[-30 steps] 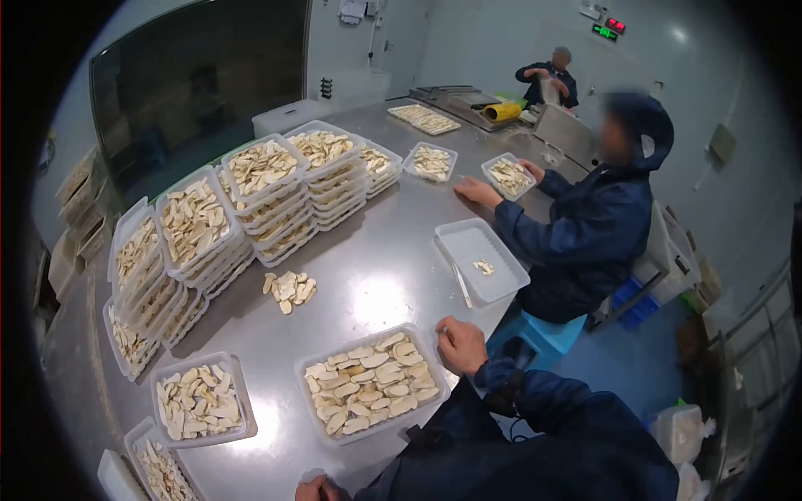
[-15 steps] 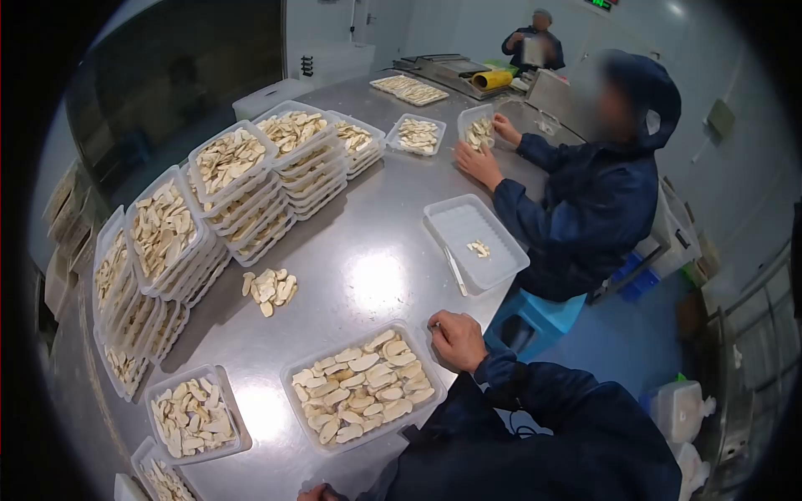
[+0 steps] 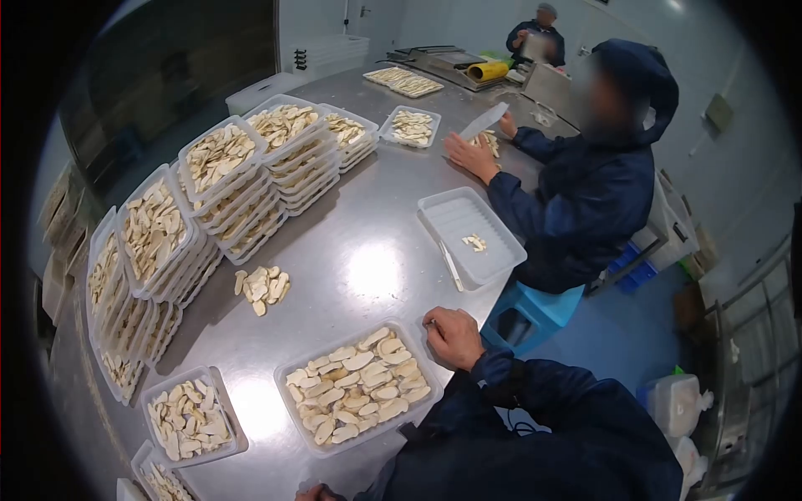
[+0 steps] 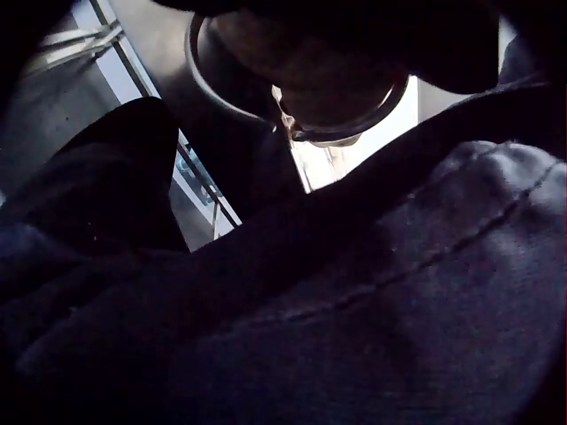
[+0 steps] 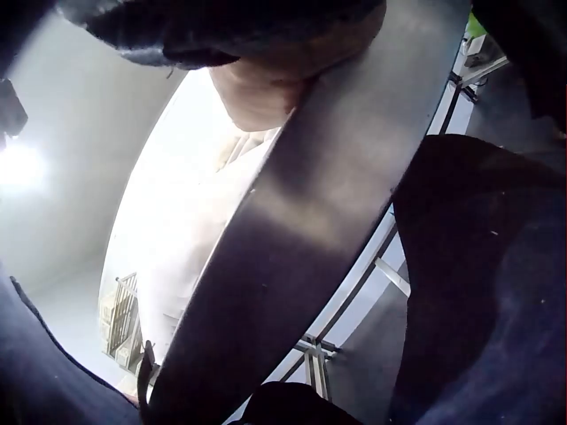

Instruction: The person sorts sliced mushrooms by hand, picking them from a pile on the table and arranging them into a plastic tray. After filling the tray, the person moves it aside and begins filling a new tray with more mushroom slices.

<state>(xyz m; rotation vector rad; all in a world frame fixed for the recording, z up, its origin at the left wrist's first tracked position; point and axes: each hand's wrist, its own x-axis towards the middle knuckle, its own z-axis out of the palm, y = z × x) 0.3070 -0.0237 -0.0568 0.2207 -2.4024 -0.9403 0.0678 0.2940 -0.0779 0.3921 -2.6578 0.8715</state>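
My right hand [image 3: 454,337] rests on the metal tabletop at the table's near edge, its fingers loosely curled and holding nothing visible. Just left of it lies a clear tray [image 3: 288,415] filled with rows of pale dried slices [image 3: 359,380]. At the bottom of the head view only a small part of my left hand [image 3: 314,493] shows below that tray; its fingers are mostly cut off. In the right wrist view, part of my right hand [image 5: 257,102] appears beneath the sleeve, against the table edge.
Stacked trays of slices [image 3: 221,159] line the table's left side, with a loose pile [image 3: 264,290] nearby. A smaller filled tray [image 3: 190,419] stands front left. At right are a nearly bare tray [image 3: 459,213], a white-handled tool [image 3: 451,265] and a seated person [image 3: 576,192] handling a container.
The head view has shifted, so the table things appear further left. The seated person has tilted their container up on its side. My hands remain in about the same places.
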